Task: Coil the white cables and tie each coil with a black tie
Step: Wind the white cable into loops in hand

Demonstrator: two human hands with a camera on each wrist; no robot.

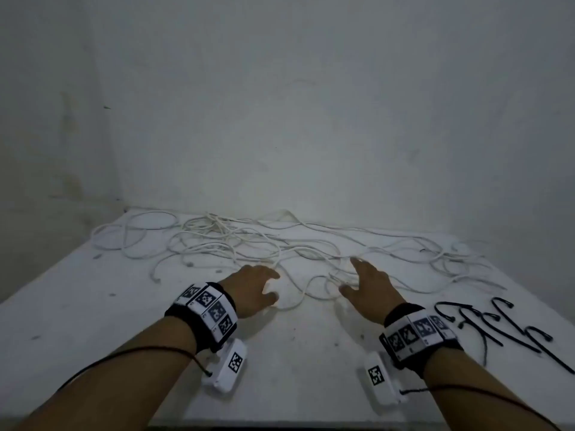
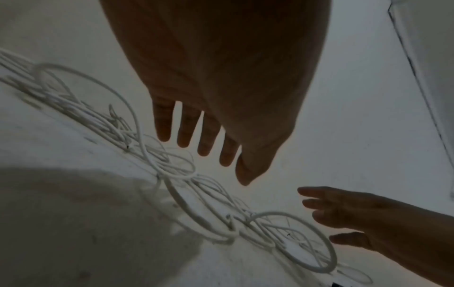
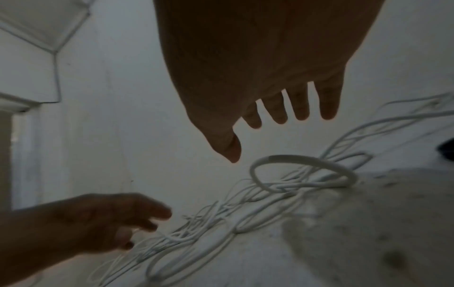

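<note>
Left hand point(image 1: 252, 289): grip apart, fingers point(image 2: 186, 132) straight and slightly spread, holding nothing; poised just above the near edge of the white cables point(image 1: 236, 241), with contact not discernible from the head view. Right hand point(image 1: 371, 287): grip apart, fingers point(image 3: 298, 105) extended and separated, thumb held out, holding nothing; positioned over loose loops at the middle of the tangle, clear of them in the right wrist view. White cables: uncoiled, spread in overlapping loops across the far half of the white surface point(image 1: 295, 353), from the left corner to the right edge, directly ahead of and beneath both hands; one loop lies between the two hands. Black ties point(image 1: 497, 328): several loose hooked lengths lying together on the surface, to the right of the right wrist, well apart from the left hand. Wrist bands point(image 1: 207, 309) with black-and-white markers on both forearms.
</note>
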